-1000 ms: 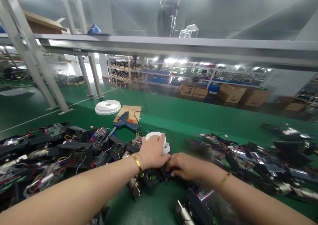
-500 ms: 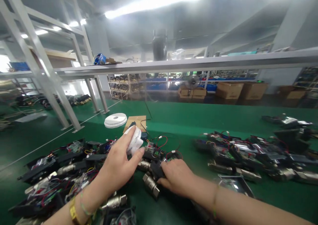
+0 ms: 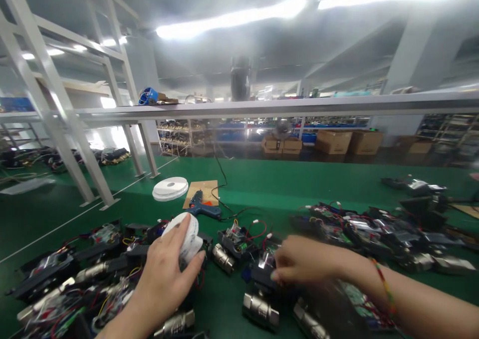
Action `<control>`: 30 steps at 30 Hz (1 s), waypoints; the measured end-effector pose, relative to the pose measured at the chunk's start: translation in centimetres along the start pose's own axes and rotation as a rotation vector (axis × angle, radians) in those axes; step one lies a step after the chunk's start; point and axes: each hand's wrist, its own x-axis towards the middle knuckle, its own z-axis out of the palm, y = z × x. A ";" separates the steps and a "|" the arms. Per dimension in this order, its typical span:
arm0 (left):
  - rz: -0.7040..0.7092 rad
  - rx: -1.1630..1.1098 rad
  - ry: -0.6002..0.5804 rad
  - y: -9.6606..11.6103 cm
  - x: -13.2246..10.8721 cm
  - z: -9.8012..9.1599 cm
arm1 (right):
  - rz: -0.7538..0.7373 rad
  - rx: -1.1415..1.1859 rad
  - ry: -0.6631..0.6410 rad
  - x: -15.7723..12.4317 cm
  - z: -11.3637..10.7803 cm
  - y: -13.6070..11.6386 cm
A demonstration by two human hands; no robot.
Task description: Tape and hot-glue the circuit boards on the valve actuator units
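Observation:
In my left hand [image 3: 166, 269] is a white roll of labels [image 3: 191, 229], held between thumb and fingers above the wired units on the left. My right hand [image 3: 299, 261] is closed, with its fingertips at the edge of a black housing [image 3: 262, 278], blurred a little by motion. A silvery metal valve [image 3: 261, 310] sticks out from that housing towards me. Just behind lies another open black unit [image 3: 235, 239] with red wires and a metal valve [image 3: 223, 258] of its own.
A blue glue gun [image 3: 202, 208] rests by a cardboard piece [image 3: 211, 186], its cord trailing across the green bench [image 3: 262, 179]. Beside it sits a white disc-like reel [image 3: 170, 188]. Wired black units crowd the left and right [image 3: 359, 229]. A raised shelf [image 3: 262, 109] spans the back.
My right hand has moved right with the black housing and valve. My left hand, still on the label roll, has shifted left and down, uncovering the glue gun. The view has tilted slightly.

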 end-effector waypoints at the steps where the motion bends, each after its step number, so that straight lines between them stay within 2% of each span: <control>1: 0.018 0.046 -0.034 0.6 0.6 0.6 | 0.015 0.003 0.033 0.6 -0.8 0.5; 4: 0.069 0.199 -0.177 2.6 2.7 2.5 | 0.059 -0.013 0.108 2.4 -2.0 1.1; 6: 0.086 0.250 -0.259 3.8 4.2 3.8 | 0.016 -0.005 0.082 3.0 -1.7 0.3; 10: 0.101 0.269 -0.372 4.7 6.3 5.9 | -0.075 -0.052 0.080 2.8 1.3 -2.7; 14: 0.107 0.295 -0.467 5.0 7.1 6.6 | 0.014 -0.109 0.110 2.3 3.5 -3.6; 24: 0.064 0.276 -0.442 6.4 7.1 7.3 | 0.195 -0.071 0.133 0.3 4.1 -2.4; 27: 0.056 0.248 -0.457 6.3 7.3 7.2 | 0.223 -0.092 0.147 0.4 4.5 -1.2; 30: 0.042 0.207 -0.456 5.6 7.0 6.7 | 0.249 -0.087 0.134 1.0 3.9 0.2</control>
